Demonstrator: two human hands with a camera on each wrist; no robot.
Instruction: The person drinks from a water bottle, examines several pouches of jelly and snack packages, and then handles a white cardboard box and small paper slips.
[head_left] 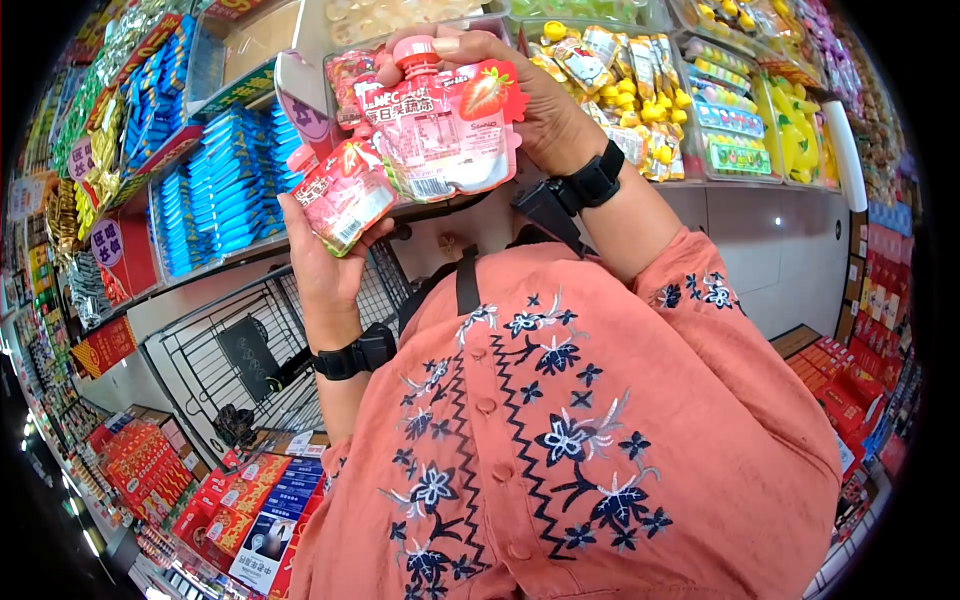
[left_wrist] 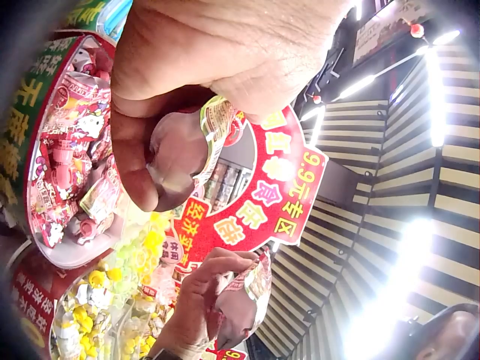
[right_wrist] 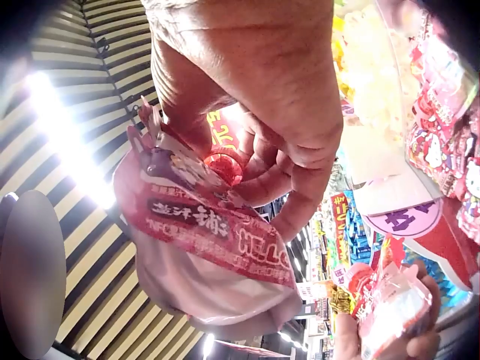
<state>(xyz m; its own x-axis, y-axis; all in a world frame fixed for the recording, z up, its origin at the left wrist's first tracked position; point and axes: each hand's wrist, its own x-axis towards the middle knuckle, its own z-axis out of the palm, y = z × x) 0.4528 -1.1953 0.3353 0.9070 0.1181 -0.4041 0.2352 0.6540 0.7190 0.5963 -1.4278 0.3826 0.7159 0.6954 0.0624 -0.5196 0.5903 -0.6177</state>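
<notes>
Observed: my left fingers (head_left: 298, 222) grip the small strawberry pouch (head_left: 347, 192), tilted; my right fingers (head_left: 482, 48) pinch the large strawberry pouch (head_left: 445, 140) near its red cap (head_left: 415, 50). Both pouches are held up before the display bins (head_left: 728, 110).

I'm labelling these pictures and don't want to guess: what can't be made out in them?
Fine print on the right-hand pouch: head view, too small to read.
Some fingers of the right hand: head view, hidden behind that pouch.
Most of the printed front of the left-hand pouch: left wrist view, turned away.
What the grey oval is: right wrist view, blurred and cut off by the left edge.
</notes>
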